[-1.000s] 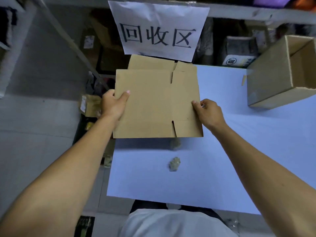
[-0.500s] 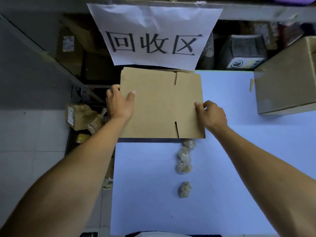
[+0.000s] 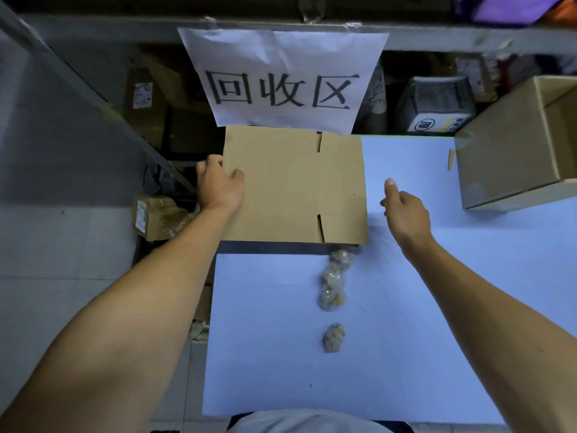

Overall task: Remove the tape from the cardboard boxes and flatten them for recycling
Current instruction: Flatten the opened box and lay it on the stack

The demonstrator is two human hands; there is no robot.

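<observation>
Both forearms were bare, with no sleeves, watch or rings visible on the hands. At the bottom centre of the frame showed a light grey-white shirt (image 3: 307,421).

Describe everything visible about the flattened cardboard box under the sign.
The flattened cardboard box is plain brown corrugated-looking board with no tape showing on its upper face. It lies flat at the far left corner of the blue table, just below the paper sign, its left edge reaching past the table's side. Two short slots cut in from the far and near edges mark off its flaps. The left hand holds its left edge, thumb on top. The right hand is clear of it.
</observation>
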